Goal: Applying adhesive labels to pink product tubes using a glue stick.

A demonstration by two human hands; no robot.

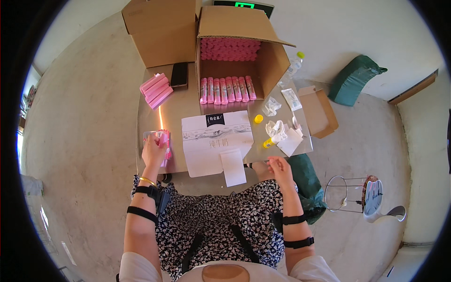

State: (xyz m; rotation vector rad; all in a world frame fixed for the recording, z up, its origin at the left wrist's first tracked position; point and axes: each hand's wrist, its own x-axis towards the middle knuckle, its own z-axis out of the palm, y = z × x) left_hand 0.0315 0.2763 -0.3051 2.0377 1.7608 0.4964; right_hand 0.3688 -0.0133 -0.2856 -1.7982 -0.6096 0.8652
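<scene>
My left hand (152,151) is over a small pile of pink-edged, clear-looking packaging (166,137) at the table's left front. Its fingers are drawn together there; what they pinch is hidden. My right hand (282,173) hovers beyond the front edge of the table, fingers curled and thumb close to them; anything between the fingertips is too small to name. Between the hands lies a flattened white printed carton (199,148) with a white flap (233,168) hanging over the front edge. A yellow glue stick (268,143) lies near my right hand, and its yellow cap (258,119) stands apart.
An open cardboard box (277,61) holds stacked pink tubes (230,49); a row of printed pink tubes (224,90) lies at its front. Pink pieces (156,90) and a black phone (179,74) are at the left. Crumpled tissues (276,130) and a bottle (296,63) are at the right.
</scene>
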